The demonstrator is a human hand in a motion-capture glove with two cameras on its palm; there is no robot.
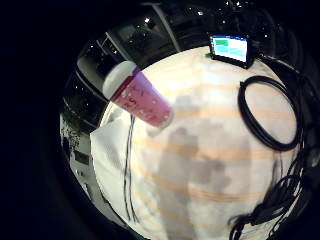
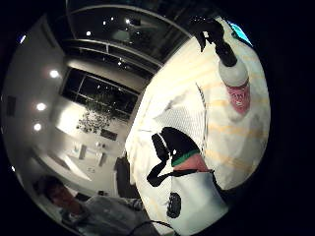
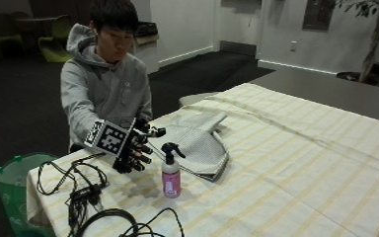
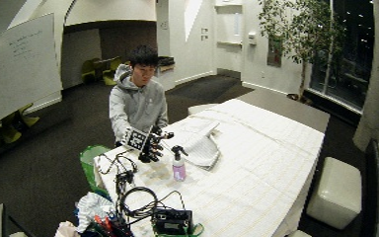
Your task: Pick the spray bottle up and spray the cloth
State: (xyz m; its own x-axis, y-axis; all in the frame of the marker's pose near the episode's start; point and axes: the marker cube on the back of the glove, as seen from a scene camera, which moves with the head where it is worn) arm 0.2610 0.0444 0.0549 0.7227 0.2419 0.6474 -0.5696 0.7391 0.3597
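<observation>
A pink spray bottle point(image 3: 171, 175) with a black trigger head stands upright on the striped tablecloth point(image 3: 294, 168). Just behind it lies a folded grey-white cloth point(image 3: 199, 140). My gloved right hand point(image 3: 137, 147) hovers to the left of the bottle, a short gap away, its fingers loosely curled and holding nothing. In the little finger side palm view the bottle point(image 1: 137, 100) looms close with the cloth point(image 1: 112, 150) beside it. The thumb side palm view shows the bottle point(image 2: 235, 81), the cloth point(image 2: 184, 118) and my thumb point(image 2: 179, 145).
Black cables point(image 3: 78, 190) coil on the table's near-left corner. A green bin point(image 3: 15, 182) stands below the table edge. A small lit screen point(image 1: 230, 48) sits at the table's end beside a cable loop point(image 1: 265, 112).
</observation>
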